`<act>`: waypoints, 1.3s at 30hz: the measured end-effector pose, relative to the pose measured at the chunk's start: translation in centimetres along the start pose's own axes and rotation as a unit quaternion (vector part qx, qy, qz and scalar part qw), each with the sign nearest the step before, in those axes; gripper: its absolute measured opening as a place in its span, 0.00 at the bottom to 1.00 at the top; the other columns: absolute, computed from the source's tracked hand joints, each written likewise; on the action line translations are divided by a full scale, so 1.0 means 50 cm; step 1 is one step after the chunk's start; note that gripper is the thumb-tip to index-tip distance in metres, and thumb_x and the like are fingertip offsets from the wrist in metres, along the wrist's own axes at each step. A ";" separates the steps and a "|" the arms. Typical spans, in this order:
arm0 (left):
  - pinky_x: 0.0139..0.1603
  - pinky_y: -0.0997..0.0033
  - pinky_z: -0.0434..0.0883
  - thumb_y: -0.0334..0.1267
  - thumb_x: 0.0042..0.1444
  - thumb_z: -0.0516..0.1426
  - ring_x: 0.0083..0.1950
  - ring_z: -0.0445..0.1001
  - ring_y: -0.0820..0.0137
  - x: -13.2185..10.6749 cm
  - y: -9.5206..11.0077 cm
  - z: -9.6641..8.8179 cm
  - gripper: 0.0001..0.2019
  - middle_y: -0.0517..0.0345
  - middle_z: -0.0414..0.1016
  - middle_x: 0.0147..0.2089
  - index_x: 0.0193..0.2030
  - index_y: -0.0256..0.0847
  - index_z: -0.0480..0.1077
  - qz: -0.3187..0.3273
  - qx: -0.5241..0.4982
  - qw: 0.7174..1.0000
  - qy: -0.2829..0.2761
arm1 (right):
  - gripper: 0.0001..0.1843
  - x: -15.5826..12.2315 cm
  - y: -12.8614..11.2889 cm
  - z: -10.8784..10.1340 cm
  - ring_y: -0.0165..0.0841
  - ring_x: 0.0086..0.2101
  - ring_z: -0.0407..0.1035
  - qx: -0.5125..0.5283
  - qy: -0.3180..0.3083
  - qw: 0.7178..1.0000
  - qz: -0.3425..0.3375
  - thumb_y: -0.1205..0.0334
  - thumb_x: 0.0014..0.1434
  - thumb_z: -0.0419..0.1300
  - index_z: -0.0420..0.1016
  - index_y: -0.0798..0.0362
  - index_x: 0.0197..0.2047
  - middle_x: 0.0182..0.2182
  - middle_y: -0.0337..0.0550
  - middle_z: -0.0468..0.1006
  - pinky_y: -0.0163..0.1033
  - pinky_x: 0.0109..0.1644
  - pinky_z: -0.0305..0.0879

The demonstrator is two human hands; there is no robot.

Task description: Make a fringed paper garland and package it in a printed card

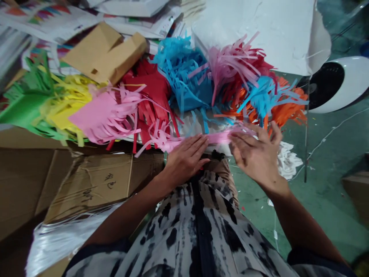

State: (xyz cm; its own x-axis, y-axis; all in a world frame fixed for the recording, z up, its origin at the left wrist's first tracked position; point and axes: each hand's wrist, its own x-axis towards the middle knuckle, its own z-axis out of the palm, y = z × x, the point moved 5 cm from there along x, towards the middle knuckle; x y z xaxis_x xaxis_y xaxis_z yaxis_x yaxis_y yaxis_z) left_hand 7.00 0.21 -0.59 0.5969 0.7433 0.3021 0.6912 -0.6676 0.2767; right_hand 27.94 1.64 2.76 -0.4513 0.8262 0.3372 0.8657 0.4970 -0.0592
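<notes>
"What do the hands hold?"

"The left hand (186,159) lies flat and open on a pink fringed paper strip (219,137); the right hand (255,152) rests open on it too, nothing pinched."

"Around them?"

"Fringed tissue sheets (184,77), already cut, heap at twelve o'clock; a cardboard carton (95,177) sits at eight."

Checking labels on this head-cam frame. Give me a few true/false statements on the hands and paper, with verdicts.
1. The left hand lies flat on a pink fringed paper strip. True.
2. The right hand holds a pair of scissors. False: it is open, fingers spread at the same strip, with no scissors.
3. Blue fringed paper lies on the green floor. False: it sits up in the paper heap, beside red fringed paper.
4. Green fringed paper sits next to yellow fringed paper. True.
5. A cardboard box with handwritten marks is left of the hands. True.
</notes>
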 end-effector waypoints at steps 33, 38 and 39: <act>0.47 0.60 0.74 0.38 0.71 0.59 0.47 0.76 0.60 0.009 -0.055 -0.054 0.09 0.51 0.84 0.46 0.50 0.37 0.79 -0.021 -0.047 0.998 0.036 | 0.08 0.048 -0.064 0.060 0.36 0.42 0.75 0.106 0.005 0.992 -0.072 0.66 0.74 0.58 0.79 0.51 0.44 0.42 0.41 0.86 0.47 0.57 0.60; 0.47 0.62 0.73 0.34 0.72 0.58 0.46 0.76 0.62 0.004 -0.056 -0.050 0.08 0.54 0.84 0.44 0.46 0.38 0.79 -0.037 -0.051 0.996 0.064 | 0.09 0.056 -0.076 0.056 0.40 0.45 0.72 0.105 -0.030 0.994 -0.021 0.55 0.74 0.60 0.80 0.49 0.45 0.41 0.42 0.85 0.49 0.56 0.56; 0.48 0.62 0.73 0.34 0.71 0.58 0.46 0.76 0.62 0.001 -0.057 -0.051 0.07 0.54 0.84 0.44 0.45 0.38 0.79 -0.041 -0.053 0.995 0.070 | 0.09 0.056 -0.074 0.057 0.40 0.45 0.72 0.108 -0.039 0.993 -0.012 0.55 0.74 0.60 0.80 0.48 0.44 0.40 0.42 0.85 0.49 0.56 0.55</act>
State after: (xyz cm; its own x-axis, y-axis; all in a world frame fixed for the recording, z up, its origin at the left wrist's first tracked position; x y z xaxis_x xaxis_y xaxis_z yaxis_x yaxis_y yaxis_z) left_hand 4.01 2.05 0.94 0.4734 0.7868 0.3961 0.6837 -0.6117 0.3980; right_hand 22.86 2.87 1.23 -0.4939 0.8271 0.2683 0.7912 0.5555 -0.2558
